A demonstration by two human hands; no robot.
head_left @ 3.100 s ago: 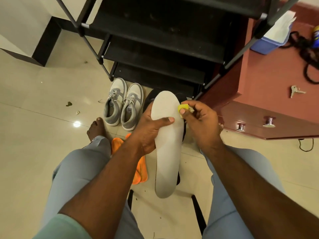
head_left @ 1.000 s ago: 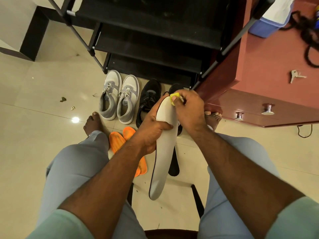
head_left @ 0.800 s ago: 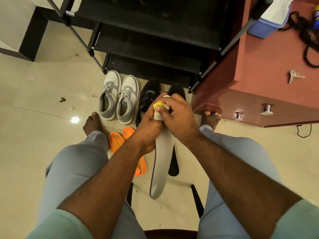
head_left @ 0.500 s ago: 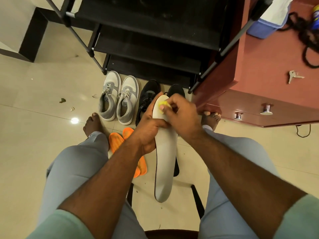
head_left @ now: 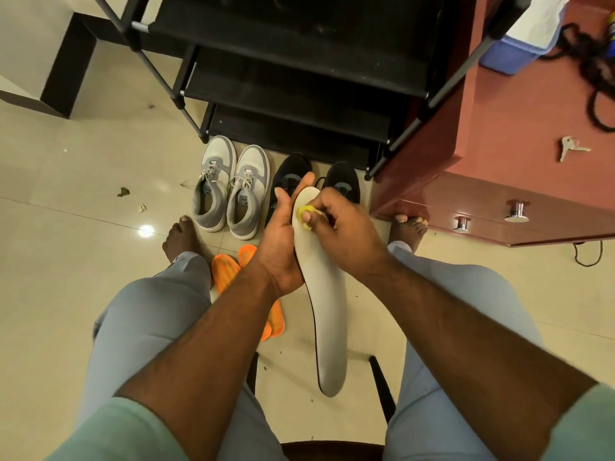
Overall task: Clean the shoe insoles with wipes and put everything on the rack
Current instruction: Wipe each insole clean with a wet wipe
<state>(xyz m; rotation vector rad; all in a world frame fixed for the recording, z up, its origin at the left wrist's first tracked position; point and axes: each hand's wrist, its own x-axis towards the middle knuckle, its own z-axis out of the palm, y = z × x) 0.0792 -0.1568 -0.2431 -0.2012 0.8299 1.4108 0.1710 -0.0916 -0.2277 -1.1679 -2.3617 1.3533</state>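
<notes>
A long pale grey insole (head_left: 327, 314) hangs between my knees, toe end up. My left hand (head_left: 283, 239) grips its upper left edge from behind, fingers reaching past the toe. My right hand (head_left: 336, 227) pinches a small crumpled yellow wipe (head_left: 304, 214) and presses it on the insole's toe area. Two orange insoles (head_left: 229, 269) lie on the floor under my left forearm. The black shoe rack (head_left: 299, 78) stands ahead with bare shelves.
A grey and white sneaker pair (head_left: 229, 184) and a black shoe pair (head_left: 342, 181) stand on the tiled floor before the rack. A red-brown cabinet (head_left: 499, 181) to the right carries keys (head_left: 570, 148), a blue box (head_left: 509, 58) and a black cord. My bare feet flank the shoes.
My right hand has rubbed the wipe back and forth across the insole's toe end, from its tip down onto the face. The insole has turned to show more of its flat side.
</notes>
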